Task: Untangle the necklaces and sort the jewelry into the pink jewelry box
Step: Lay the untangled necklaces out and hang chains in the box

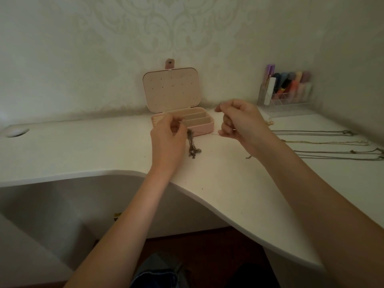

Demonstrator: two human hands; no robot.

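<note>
The pink jewelry box stands open at the back of the white desk, its lid upright against the wall. In front of it my left hand pinches a tangled bunch of chains that hangs down to the desk top. My right hand is raised to the right of the box, fingers curled, pinching a thin chain that runs toward the left hand. A loose chain end shows below the right wrist.
Several untangled necklaces lie stretched in rows on the right of the desk. A clear organiser with coloured items stands at the back right. A round cable hole is far left. The desk's curved front edge runs below my forearms.
</note>
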